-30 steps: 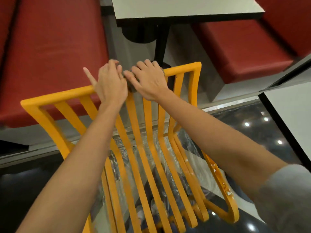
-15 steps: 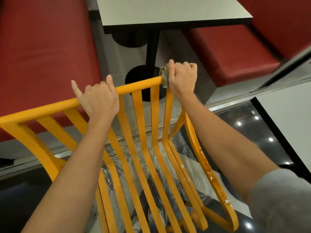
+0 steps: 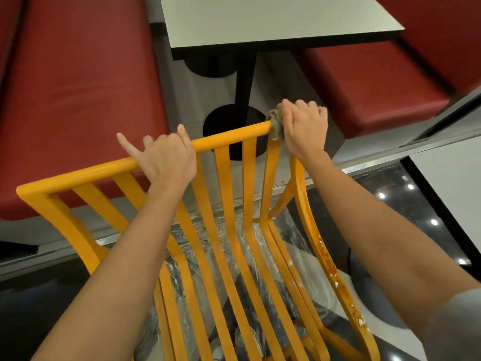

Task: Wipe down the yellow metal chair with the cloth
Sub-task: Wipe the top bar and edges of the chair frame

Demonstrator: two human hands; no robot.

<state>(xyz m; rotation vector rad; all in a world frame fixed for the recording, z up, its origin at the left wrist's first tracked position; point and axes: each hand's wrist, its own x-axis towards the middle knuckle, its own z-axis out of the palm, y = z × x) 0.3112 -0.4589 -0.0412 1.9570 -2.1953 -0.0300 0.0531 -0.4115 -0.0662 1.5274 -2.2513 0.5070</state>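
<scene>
1. Chair [image 3: 229,142]: yellow metal, slatted back, filling the centre and lower frame. Its top rail runs from middle left up to right of centre. Clear plastic wrap [image 3: 226,230] shows through the slats lower down.
2. Left hand [image 3: 166,157]: left of centre, fingers curled over the top rail, index finger sticking out to the upper left. It appears to be steadying the chair; that grip should stay firm so the back does not rock under wiping pressure.
3. Cloth [image 3: 276,126]: a grey wad at the rail's right end, just right of centre, bunched around the corner.
4. Right hand [image 3: 304,126]: fingers closed over the cloth, pressing it onto the rail corner.
5. Right side frame [image 3: 330,267]: lower right, carries brown streaks and white specks. In my judgement the cloth should go down this edge next, wrapped round the bar, with extra passes on the stains.
</scene>
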